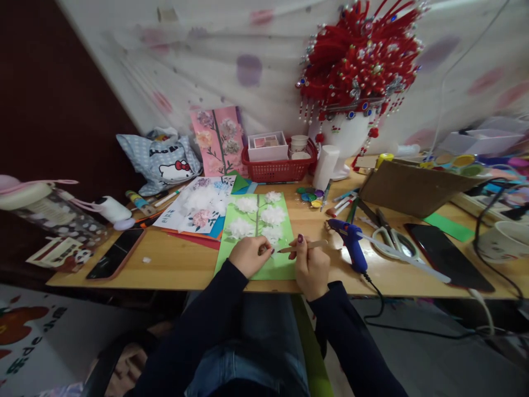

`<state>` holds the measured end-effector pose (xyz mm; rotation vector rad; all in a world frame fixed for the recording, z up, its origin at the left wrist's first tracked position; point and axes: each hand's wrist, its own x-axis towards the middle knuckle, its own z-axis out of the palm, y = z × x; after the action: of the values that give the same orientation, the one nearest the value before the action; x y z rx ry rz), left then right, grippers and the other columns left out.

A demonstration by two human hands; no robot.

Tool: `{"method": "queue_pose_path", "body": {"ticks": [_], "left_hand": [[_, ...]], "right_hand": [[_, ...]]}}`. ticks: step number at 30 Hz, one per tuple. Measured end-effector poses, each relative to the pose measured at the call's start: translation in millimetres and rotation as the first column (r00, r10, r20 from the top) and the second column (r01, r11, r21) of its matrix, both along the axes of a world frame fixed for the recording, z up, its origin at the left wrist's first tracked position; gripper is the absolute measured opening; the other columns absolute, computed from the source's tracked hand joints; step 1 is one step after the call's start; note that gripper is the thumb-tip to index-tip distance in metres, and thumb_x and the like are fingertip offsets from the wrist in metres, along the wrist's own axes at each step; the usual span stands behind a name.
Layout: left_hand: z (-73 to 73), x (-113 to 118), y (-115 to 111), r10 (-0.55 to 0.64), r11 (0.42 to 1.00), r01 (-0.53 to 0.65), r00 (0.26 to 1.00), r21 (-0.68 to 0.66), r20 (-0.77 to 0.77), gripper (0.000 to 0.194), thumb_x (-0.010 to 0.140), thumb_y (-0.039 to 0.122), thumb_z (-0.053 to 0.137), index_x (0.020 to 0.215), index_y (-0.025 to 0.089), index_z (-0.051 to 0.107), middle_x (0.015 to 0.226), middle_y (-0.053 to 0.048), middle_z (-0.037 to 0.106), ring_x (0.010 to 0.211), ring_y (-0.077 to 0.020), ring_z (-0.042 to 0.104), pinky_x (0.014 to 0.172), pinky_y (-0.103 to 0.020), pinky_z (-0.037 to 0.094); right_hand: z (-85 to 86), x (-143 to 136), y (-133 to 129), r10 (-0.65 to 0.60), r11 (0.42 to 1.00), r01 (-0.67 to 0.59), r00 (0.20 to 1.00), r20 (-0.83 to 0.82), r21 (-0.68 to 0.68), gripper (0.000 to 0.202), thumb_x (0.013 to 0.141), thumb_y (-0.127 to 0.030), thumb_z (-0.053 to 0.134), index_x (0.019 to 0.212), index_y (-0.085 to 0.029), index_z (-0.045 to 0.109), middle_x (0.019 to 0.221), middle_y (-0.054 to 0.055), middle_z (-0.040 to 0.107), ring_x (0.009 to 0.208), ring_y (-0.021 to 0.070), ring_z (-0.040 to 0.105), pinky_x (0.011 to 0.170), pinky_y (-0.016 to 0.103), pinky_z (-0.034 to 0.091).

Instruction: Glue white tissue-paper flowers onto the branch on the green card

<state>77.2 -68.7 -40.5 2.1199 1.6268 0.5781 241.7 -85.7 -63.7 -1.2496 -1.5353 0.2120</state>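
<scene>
A light green sheet (223, 255) lies in front of me, with several white ruffled paper flowers (273, 215) on it and a dark vertical stem line. My right hand (312, 267) grips a slim beige pen-like tool (316, 243) above the sheet's lower right. The tool's dark pointed tip faces left, close to my left fingertips. My left hand (250, 256) rests over the lower part of the sheet with thumb and fingers pinched together. Whatever is in that pinch is hidden. The lowest white flower sits just beyond the fingertips, partly covered.
On the right lie a blue glue gun (351, 242), scissors (388, 234) and a dark phone (446, 253). Another phone (118, 253) and a decorated white sheet (177, 218) are on the left. Behind stand a red basket (276, 172) and a red beaded headdress (363, 66).
</scene>
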Motion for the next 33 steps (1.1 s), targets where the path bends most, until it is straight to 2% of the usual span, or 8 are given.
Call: {"method": "queue_pose_path", "body": {"ticks": [4, 7, 10, 13, 15, 17, 21, 33], "left_hand": [[0.5, -2, -4, 0.03, 0.999, -0.03, 0.999, 0.019, 0.014, 0.014, 0.079, 0.017, 0.057, 0.087, 0.019, 0.068, 0.062, 0.001, 0.062, 0.061, -0.0149, 0.057, 0.062, -0.025, 0.042], [-4.8, -9, -11, 0.067, 0.989, -0.075, 0.996, 0.128, 0.064, 0.022, 0.08, 0.013, 0.053, 0.096, 0.019, 0.066, 0.069, 0.001, 0.062, 0.062, -0.0143, 0.056, 0.064, -0.026, 0.044], [-18.0, -19, -20, 0.093, 0.936, -0.109, 0.994, 0.335, 0.061, 0.024, 0.081, 0.012, 0.052, 0.1, 0.017, 0.064, 0.085, -0.004, 0.064, 0.081, -0.0184, 0.06, 0.078, -0.03, 0.049], [-31.4, -27, -25, 0.151, 0.894, -0.102, 0.986, 0.435, -0.078, 0.031, 0.082, 0.014, 0.053, 0.11, 0.017, 0.064, 0.108, -0.01, 0.063, 0.104, -0.0262, 0.056, 0.092, -0.04, 0.046], [-36.1, -29, -28, 0.206, 0.893, -0.119, 0.966, 0.434, -0.158, 0.033, 0.084, 0.016, 0.053, 0.115, 0.018, 0.064, 0.114, -0.012, 0.061, 0.108, -0.0292, 0.053, 0.091, -0.044, 0.044], [-36.9, -28, -29, 0.24, 0.899, -0.134, 0.947, 0.417, -0.213, 0.032, 0.085, 0.016, 0.051, 0.113, 0.019, 0.067, 0.111, -0.011, 0.062, 0.103, -0.0301, 0.052, 0.086, -0.044, 0.044], [-34.0, -26, -31, 0.227, 0.912, -0.097, 0.928, 0.398, -0.295, 0.033, 0.085, 0.014, 0.05, 0.11, 0.02, 0.07, 0.105, -0.011, 0.063, 0.095, -0.029, 0.051, 0.077, -0.043, 0.041], [-32.7, -26, -32, 0.214, 0.926, -0.09, 0.926, 0.368, -0.312, 0.03, 0.087, 0.016, 0.051, 0.111, 0.022, 0.069, 0.115, -0.011, 0.062, 0.099, -0.0291, 0.048, 0.076, -0.043, 0.038]], "right_hand": [[1.0, -2, 0, 0.012, 0.999, -0.011, 0.999, 0.03, -0.041, 0.045, 0.099, -0.043, 0.032, 0.08, -0.016, 0.063, 0.056, 0.002, 0.066, 0.053, 0.0133, 0.063, 0.055, 0.022, 0.043], [0.8, -2, 0, 0.017, 0.998, -0.014, 0.999, 0.042, -0.061, 0.045, 0.099, -0.044, 0.032, 0.082, -0.016, 0.063, 0.058, 0.002, 0.068, 0.053, 0.0138, 0.064, 0.055, 0.022, 0.043], [0.1, -3, 1, 0.028, 0.998, -0.025, 0.998, 0.055, -0.063, 0.044, 0.099, -0.043, 0.032, 0.082, -0.016, 0.063, 0.059, 0.003, 0.069, 0.055, 0.0142, 0.064, 0.056, 0.023, 0.043], [-0.8, -3, 2, 0.041, 0.997, -0.037, 0.997, 0.069, -0.06, 0.043, 0.099, -0.042, 0.033, 0.083, -0.016, 0.063, 0.061, 0.003, 0.069, 0.056, 0.0145, 0.064, 0.056, 0.023, 0.044], [-1.5, -3, 3, 0.048, 0.997, -0.043, 0.996, 0.08, -0.058, 0.042, 0.099, -0.041, 0.033, 0.084, -0.016, 0.064, 0.062, 0.004, 0.07, 0.058, 0.0149, 0.065, 0.057, 0.023, 0.044], [-1.8, -3, 3, 0.059, 0.997, -0.054, 0.994, 0.092, -0.055, 0.04, 0.099, -0.04, 0.035, 0.085, -0.016, 0.064, 0.063, 0.004, 0.07, 0.059, 0.0151, 0.065, 0.059, 0.023, 0.045], [-1.6, -3, 4, 0.094, 0.995, -0.089, 0.987, 0.13, -0.049, 0.039, 0.098, -0.038, 0.036, 0.083, -0.017, 0.065, 0.065, 0.003, 0.071, 0.061, 0.0147, 0.066, 0.06, 0.023, 0.045], [-5.3, -3, 7, 0.206, 0.978, -0.199, 0.957, 0.202, -0.055, 0.035, 0.098, -0.035, 0.038, 0.086, -0.017, 0.066, 0.07, 0.004, 0.073, 0.064, 0.0163, 0.069, 0.064, 0.025, 0.048]]}}
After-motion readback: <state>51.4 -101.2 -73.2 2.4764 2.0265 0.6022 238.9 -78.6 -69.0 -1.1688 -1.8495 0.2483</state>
